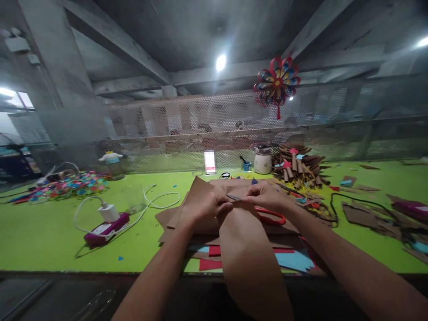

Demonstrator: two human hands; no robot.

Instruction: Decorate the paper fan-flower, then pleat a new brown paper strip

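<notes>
Both hands meet over a stack of brown paper sheets at the table's middle. A long strip of brown paper (pixel 249 254) curves down from between them over the front edge. My left hand (pixel 207 206) is closed on the brown paper, thumb pointing right. The fingers of my right hand (pixel 267 196) pinch the strip's upper end. Between the fingertips shows a thin dark grey pointed sliver (pixel 233 197); whether it is a blade cannot be told. Red-handled scissors (pixel 272 217) lie just below my right hand, their blades hidden.
Red and light-blue paper (pixel 294 260) sticks out under the stack. On the left are a purple power strip (pixel 107 229) with a white charger and many coloured paper stars (pixel 72 185). Behind stand a phone (pixel 210 161), a jar (pixel 262 159) and rolled brown paper pieces (pixel 297 165).
</notes>
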